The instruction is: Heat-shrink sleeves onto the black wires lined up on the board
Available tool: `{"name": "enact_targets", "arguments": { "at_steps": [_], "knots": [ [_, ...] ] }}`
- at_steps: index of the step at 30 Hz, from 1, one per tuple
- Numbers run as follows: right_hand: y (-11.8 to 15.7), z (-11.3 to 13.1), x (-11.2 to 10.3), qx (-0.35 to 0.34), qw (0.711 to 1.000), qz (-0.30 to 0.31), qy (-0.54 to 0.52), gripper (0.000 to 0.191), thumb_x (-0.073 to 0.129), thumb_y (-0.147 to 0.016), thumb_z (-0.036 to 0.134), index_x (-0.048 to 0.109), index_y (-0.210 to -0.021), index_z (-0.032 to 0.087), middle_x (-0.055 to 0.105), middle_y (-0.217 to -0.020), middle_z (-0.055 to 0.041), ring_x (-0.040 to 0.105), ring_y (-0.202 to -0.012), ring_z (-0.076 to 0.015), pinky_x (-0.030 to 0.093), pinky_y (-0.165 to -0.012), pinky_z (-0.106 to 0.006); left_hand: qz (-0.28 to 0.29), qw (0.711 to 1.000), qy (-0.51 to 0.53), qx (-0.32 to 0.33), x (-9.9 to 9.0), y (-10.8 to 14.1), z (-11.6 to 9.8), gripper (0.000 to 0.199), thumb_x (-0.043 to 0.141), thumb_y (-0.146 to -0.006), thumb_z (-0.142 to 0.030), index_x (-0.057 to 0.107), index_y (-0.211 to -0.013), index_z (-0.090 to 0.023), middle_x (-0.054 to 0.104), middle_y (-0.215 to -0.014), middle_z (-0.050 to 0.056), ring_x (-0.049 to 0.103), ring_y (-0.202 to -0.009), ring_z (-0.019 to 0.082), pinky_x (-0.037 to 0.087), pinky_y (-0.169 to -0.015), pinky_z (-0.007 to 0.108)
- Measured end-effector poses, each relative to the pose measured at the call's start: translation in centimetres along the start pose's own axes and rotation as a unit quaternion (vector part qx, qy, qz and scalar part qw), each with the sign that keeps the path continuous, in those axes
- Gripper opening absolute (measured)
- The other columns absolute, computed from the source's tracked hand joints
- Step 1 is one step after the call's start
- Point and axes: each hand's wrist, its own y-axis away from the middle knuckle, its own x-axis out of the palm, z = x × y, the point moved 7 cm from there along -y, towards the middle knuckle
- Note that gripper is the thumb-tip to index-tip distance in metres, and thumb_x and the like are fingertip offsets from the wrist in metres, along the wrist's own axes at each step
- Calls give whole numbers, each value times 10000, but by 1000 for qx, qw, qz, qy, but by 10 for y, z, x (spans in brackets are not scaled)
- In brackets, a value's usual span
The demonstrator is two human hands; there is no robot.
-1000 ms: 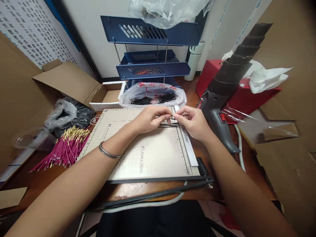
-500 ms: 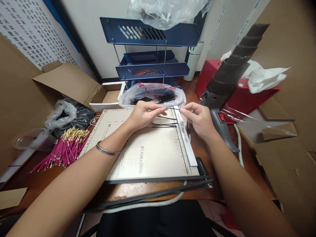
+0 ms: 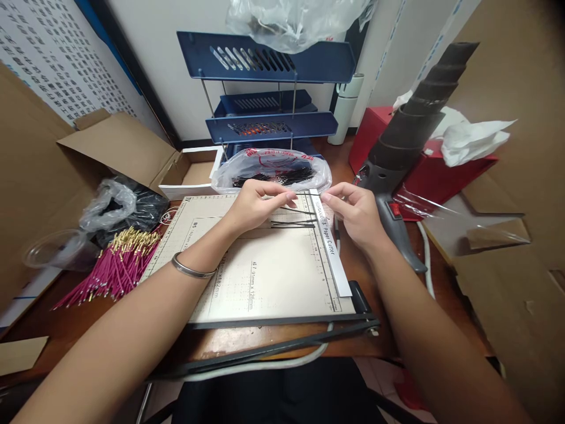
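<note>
Over the far end of a paper cutter (image 3: pixel 265 265), my left hand (image 3: pixel 260 206) has thumb and fingers pinched on a thin black strand (image 3: pixel 306 194). The strand runs right toward my right hand (image 3: pixel 351 207), whose thumb and forefinger are pinched at its other end, beside the cutter's white strip (image 3: pixel 330 250). Whether it is a wire or a thin tube is too small to tell. Several similar black pieces (image 3: pixel 293 224) lie across the board below my fingers, their right ends near the strip. A plastic bag (image 3: pixel 271 168) of black strands sits just behind the board.
Magenta wires with gold tips (image 3: pixel 119 265) lie in a pile at left, near an open cardboard box (image 3: pixel 128 147). A heat gun (image 3: pixel 392 188) stands at right before a red box (image 3: pixel 468 171). Blue tray shelves (image 3: pixel 271 126) rise behind. The cutter's arm (image 3: pixel 282 347) extends along the front edge.
</note>
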Motion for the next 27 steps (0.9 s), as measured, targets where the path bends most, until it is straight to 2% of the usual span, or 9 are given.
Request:
{"name": "enact_targets", "arguments": {
  "at_steps": [5, 9, 12, 15, 18, 22, 27],
  "knots": [
    [0, -1, 0, 11, 1000, 5, -7, 297, 813, -674, 461, 654, -715, 214, 532, -615, 19, 475, -617, -130, 329, -555, -283, 7, 1000, 15, 0, -1, 1, 1, 386, 743, -937, -524, 834, -794, -178, 829, -828, 79, 761, -801, 195, 588, -778, 289],
    [1, 0, -1, 1, 1000, 8, 0, 264, 810, -687, 428, 667, -715, 208, 593, -654, 3, 496, -635, -132, 364, -592, -293, -26, 999, 17, -12, -6, 0, 7, 468, 651, -982, -594, 835, -852, -184, 827, -850, 83, 752, -828, 193, 579, -828, 311],
    [1, -3, 4, -11, 997, 37, 64, 219, 788, -735, 402, 715, -761, 197, 636, -719, -14, 501, -649, -135, 373, -609, -304, -59, 998, 4, -32, -11, -2, 16, 530, 565, -1016, -634, 835, -917, -189, 830, -883, 81, 753, -878, 205, 570, -894, 342],
    [2, -5, 11, -29, 985, 73, 153, 156, 772, -767, 351, 760, -770, 195, 619, -789, -17, 483, -649, -125, 382, -629, -317, -63, 997, -32, -41, -11, -3, 19, 569, 499, -1040, -632, 833, -892, -196, 835, -927, 80, 746, -925, 220, 550, -937, 367],
    [3, -6, 15, -48, 970, 89, 219, 89, 779, -771, 290, 803, -773, 205, 577, -828, -18, 489, -685, -131, 418, -689, -336, -44, 994, -96, -35, -9, -4, 19, 513, 500, -1043, -561, 827, -871, -205, 834, -952, 70, 725, -952, 233, 512, -972, 391],
    [3, -8, 14, -41, 959, 86, 267, 82, 787, -781, 279, 839, -804, 220, 546, -824, -21, 502, -703, -149, 440, -724, -357, 1, 978, -208, -14, -3, -2, 17, 282, 643, -948, -420, 808, -849, -214, 816, -974, 56, 658, -964, 250, 452, -974, 426],
    [4, -8, 12, -42, 950, 74, 299, 84, 786, -792, 289, 845, -806, 231, 570, -839, -31, 520, -710, -161, 454, -741, -371, 67, 969, -237, -11, 6, 0, 19, 190, 676, -929, -356, 802, -891, -220, 779, -1035, 56, 623, -1028, 257, 421, -1007, 439]
  ]
}}
